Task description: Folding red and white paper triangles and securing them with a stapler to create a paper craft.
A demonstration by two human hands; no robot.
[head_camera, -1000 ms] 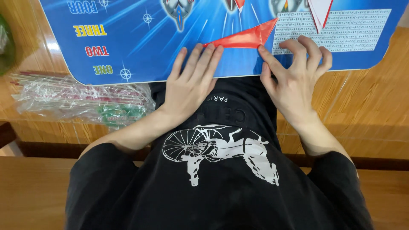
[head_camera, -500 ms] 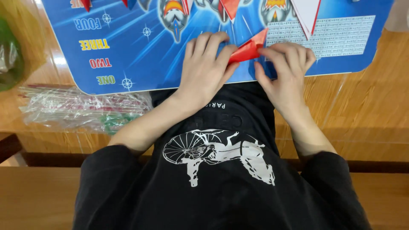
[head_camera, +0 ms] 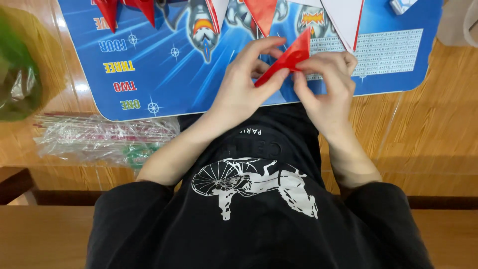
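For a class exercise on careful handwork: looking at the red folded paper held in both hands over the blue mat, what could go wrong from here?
1. The red paper is pinched in the air between the left hand and right hand, off the blue mat; with nothing flat beneath it, a crease might come out crooked.
2. The grip sits near the thin point, which could crumple or tear.
3. A forearm might brush the plastic bag at the table's edge.

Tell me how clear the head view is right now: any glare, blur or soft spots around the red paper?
Head view: the red folded paper and both hands, left hand and right hand, are sharp and evenly lit; the green bag at the left edge is blurred; glare spots show on the blue mat and the clear plastic packet.
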